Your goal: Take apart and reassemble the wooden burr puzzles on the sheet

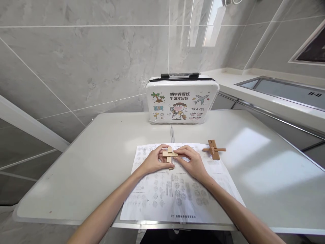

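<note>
Between both hands are interlocking light wooden puzzle pieces [165, 154], crossed over one another above a printed sheet. My left hand [155, 160] is closed round them from the left, with its thumb at the lower end of the upright piece. From the right, my right hand [191, 160] pinches the end of the crosswise piece between thumb and fingers. Some of the left fingers are hidden behind the wood. To the right, a darker wooden cross-shaped puzzle [215, 149] with a mark on its upper part rests at the sheet's upper right edge, apart from my hands.
The paper sheet [188, 214], printed with small diagrams, lies under my hands on a white folding table [83, 176]. A white cartoon-printed case [181, 101] stands at the table's back against the tiled wall [101, 61]. A counter [228, 83] runs along the right.
</note>
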`<act>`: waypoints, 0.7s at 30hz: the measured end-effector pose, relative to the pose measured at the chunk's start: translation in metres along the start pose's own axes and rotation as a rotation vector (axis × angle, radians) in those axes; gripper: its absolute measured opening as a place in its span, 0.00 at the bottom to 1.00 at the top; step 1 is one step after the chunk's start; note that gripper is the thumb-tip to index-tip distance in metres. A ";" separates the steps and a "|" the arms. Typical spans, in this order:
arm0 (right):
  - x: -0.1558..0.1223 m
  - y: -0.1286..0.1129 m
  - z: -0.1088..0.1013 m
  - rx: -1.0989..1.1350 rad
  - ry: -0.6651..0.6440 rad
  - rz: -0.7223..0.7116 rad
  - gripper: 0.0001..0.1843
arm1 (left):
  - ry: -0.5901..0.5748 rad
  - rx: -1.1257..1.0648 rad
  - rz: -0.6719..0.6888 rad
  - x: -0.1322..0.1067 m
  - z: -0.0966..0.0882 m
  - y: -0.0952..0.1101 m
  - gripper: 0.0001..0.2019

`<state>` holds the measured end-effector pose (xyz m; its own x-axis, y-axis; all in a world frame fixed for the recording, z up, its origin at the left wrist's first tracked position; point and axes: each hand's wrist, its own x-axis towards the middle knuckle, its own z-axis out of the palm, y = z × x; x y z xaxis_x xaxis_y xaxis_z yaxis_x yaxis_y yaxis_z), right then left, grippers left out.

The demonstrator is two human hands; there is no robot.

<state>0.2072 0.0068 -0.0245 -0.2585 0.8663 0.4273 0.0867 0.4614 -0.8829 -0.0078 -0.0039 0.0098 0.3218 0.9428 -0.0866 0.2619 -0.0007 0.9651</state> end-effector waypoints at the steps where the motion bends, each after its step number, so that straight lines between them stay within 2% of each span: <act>1: 0.000 0.000 0.000 -0.001 0.000 0.001 0.10 | 0.000 0.007 0.011 0.000 0.000 0.000 0.39; 8: -0.002 0.001 0.000 -0.038 0.000 -0.015 0.11 | 0.019 0.058 0.042 0.000 0.002 -0.003 0.37; 21: -0.001 0.000 0.000 -0.034 0.005 0.002 0.11 | 0.004 0.080 0.073 -0.001 0.000 -0.001 0.38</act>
<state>0.2076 0.0060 -0.0248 -0.2533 0.8682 0.4267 0.1200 0.4658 -0.8767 -0.0080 -0.0047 0.0085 0.3387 0.9407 -0.0158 0.3102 -0.0958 0.9458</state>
